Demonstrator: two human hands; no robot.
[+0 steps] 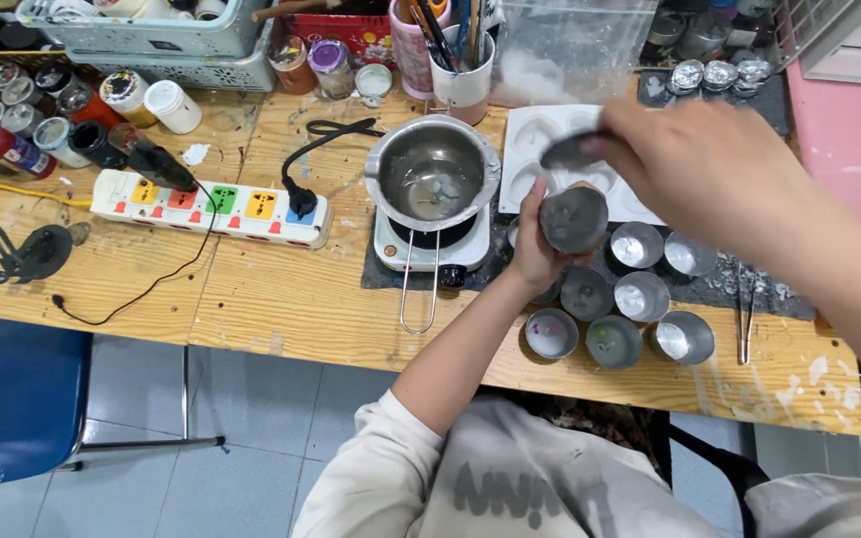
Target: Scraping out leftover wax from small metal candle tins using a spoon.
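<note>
My left hand [538, 249] grips a small round metal tin [574, 219], tilted so its grey filled inside faces me. My right hand [695, 164] hovers just above it and pinches a dark blurred tool [568, 150], whose kind I cannot tell. Below the held tin, several similar metal tins [640, 296] stand in rows on a dark mat [779, 297], some holding grey wax. To the left, a steel melting pot [432, 171] with a wire handle sits on a small white hot plate [430, 249].
A white mould tray [540, 134] lies behind the hands. A colourful power strip [213, 207] with plugged cables lies at left, near paint bottles [12, 149] and baskets [151, 40]. Tweezers [744, 314] rest at right. A blue chair [12, 399] stands below the table edge.
</note>
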